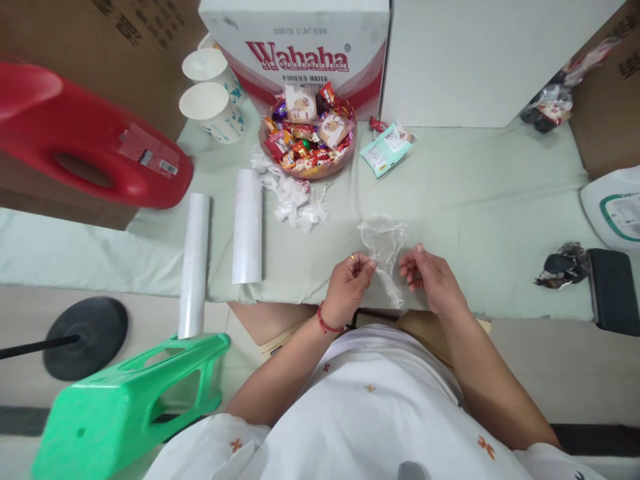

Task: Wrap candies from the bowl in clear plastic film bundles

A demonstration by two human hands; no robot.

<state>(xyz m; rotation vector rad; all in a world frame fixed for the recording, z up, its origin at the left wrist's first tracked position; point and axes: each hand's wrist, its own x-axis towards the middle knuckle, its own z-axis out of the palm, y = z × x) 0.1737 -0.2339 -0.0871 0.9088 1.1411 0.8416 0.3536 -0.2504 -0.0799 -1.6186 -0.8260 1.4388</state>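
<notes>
A thin, clear plastic bag, crumpled and narrowed at its middle, hangs at the table's front edge. My left hand pinches it between thumb and fingers at the narrowed part. Just to the right is my right hand, its fingers loosely curled and the thumb apart, with nothing visible in it. Its fingertips are close to the bag; whether they touch it I cannot tell. Beyond the hands, a heap of crumpled clear plastic lies before a bowl full of wrapped sweets.
Two white rolls lie at left, one overhanging the edge above a green stool. Paper cups, a red jug and a Wahaha box stand behind. A mint packet and a black phone lie rightward.
</notes>
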